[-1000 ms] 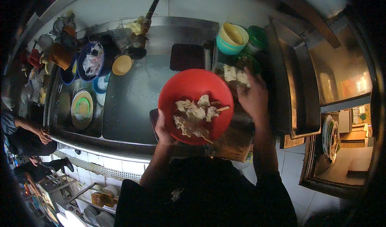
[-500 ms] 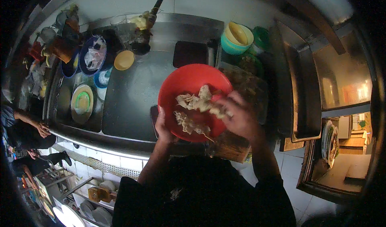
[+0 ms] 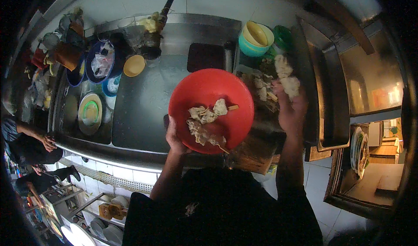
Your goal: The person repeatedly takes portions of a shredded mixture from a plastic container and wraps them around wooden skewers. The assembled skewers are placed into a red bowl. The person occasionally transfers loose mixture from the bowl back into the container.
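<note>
My left hand (image 3: 176,138) grips the left rim of a red plastic bowl (image 3: 233,87), holding it level over the counter edge. Inside lie two skewers of pale meat: one skewer (image 3: 203,114) points right with its flat wooden end showing, and the other skewer (image 3: 202,133) slants down toward the near rim. Right of the bowl, my right hand (image 3: 292,109) is closed around another pale meat skewer (image 3: 285,74), raised above the things there. Its fingers are partly hidden and blurred. Just left of that hand, more pale meat pieces (image 3: 262,89) lie in a dim container.
Stacked bowls (image 3: 254,43) stand behind at the right, beside a deep metal pan (image 3: 328,115). A wooden block (image 3: 252,156) sits below the red bowl. Left along the steel counter (image 3: 139,106) are a cream bowl (image 3: 134,65) and blue basins (image 3: 100,61). Another person's hand (image 3: 48,143) rests at the far left.
My right hand has moved from inside the bowl out to the right, carrying a skewer up and away. The left hand keeps its hold on the rim.
</note>
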The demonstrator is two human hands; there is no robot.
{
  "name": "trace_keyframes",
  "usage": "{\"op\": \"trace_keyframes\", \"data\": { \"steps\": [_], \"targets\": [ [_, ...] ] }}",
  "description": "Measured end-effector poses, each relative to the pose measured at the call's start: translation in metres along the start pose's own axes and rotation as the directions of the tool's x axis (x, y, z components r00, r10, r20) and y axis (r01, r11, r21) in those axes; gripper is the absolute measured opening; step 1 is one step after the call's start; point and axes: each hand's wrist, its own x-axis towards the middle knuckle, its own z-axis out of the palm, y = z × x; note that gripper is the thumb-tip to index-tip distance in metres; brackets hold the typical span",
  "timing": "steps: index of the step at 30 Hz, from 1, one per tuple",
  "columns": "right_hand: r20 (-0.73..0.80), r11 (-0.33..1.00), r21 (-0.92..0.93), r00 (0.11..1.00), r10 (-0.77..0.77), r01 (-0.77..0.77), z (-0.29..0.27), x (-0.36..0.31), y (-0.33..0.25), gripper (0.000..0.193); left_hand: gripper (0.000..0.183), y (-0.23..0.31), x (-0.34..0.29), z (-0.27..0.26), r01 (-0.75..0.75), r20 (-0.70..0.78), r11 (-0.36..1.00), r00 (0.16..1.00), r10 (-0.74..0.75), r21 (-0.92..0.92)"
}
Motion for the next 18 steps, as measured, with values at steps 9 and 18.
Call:
{"op": "trace_keyframes", "data": {
  "steps": [9,18],
  "targets": [
    [0.077,0.998,0.042,0.996,0.044,-0.047,0.026,-0.006,-0.007,0.023,0.061,0.002,0.0,-0.011,0.019,0.034,0.999,0.999,-0.021,0.046],
    [0.522,0.975,-0.221,0.846,0.106,0.014,0.003,0.009,-0.007,0.056,0.059,0.0,-0.006,-0.009,0.016,-0.002,0.999,1.0,-0.016,0.038]
  ]
}}
